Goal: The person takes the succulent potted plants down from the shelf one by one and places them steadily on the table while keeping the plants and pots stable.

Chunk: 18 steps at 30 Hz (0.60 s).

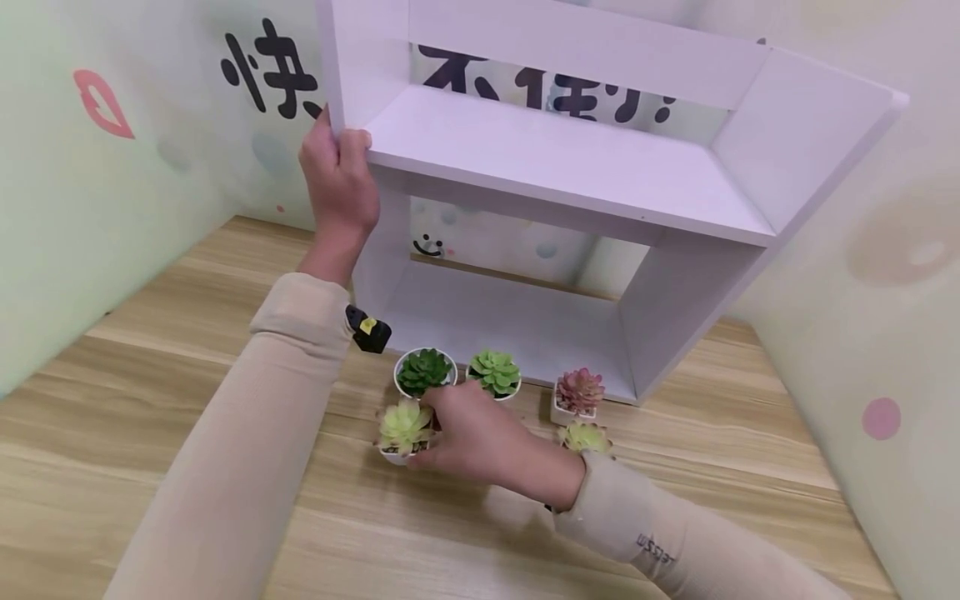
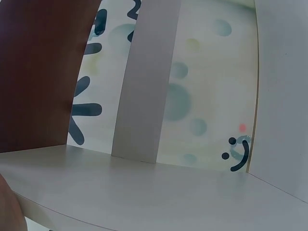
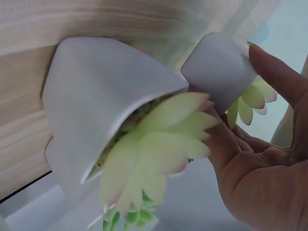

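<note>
A white two-tier shelf (image 1: 540, 158) stands on the wooden table. My left hand (image 1: 341, 171) grips its left side panel near the middle board; in the left wrist view only an edge of the hand (image 2: 10, 207) shows beside the white panel. My right hand (image 1: 476, 433) pinches a small white pot with a pale green succulent (image 1: 405, 427), its thumb against the pot wall (image 3: 219, 70) in the right wrist view. Just behind it are a dark green succulent (image 1: 424, 371) and a bright green succulent (image 1: 495, 372), both in round white pots.
A reddish succulent (image 1: 579, 390) in a square white pot stands near the shelf's front right corner. Another pale green succulent (image 1: 585, 437) sits in front of it, partly behind my right wrist. Walls with printed lettering rise behind and beside the table (image 1: 360, 542).
</note>
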Motion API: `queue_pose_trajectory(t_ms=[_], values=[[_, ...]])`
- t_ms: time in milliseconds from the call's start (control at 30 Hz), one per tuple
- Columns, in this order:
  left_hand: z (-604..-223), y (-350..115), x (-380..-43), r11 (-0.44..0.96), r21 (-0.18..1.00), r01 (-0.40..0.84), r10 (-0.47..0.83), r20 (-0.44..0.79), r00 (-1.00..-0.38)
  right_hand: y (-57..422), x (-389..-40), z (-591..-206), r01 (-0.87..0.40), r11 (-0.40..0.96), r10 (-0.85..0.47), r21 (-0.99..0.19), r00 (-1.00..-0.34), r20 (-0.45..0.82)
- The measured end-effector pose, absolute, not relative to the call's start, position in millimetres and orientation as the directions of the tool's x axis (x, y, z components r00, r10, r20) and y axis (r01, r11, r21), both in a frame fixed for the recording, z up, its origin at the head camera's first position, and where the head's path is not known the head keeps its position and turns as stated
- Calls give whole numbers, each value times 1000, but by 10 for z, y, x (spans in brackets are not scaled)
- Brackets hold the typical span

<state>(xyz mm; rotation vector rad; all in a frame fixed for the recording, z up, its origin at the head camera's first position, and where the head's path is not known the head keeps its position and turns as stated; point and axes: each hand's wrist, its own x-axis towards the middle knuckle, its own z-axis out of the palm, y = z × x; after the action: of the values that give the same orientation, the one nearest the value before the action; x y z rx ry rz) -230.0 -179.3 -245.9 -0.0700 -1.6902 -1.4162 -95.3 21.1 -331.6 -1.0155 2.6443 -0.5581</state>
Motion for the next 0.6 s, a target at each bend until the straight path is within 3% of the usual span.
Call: queue_pose_trajectory(t_ms=[600], values=[[-2452, -1792, -2306, 327, 771, 546, -492, 632, -599, 188, -1003, -3451, -604, 696, -686, -390, -719, -111]])
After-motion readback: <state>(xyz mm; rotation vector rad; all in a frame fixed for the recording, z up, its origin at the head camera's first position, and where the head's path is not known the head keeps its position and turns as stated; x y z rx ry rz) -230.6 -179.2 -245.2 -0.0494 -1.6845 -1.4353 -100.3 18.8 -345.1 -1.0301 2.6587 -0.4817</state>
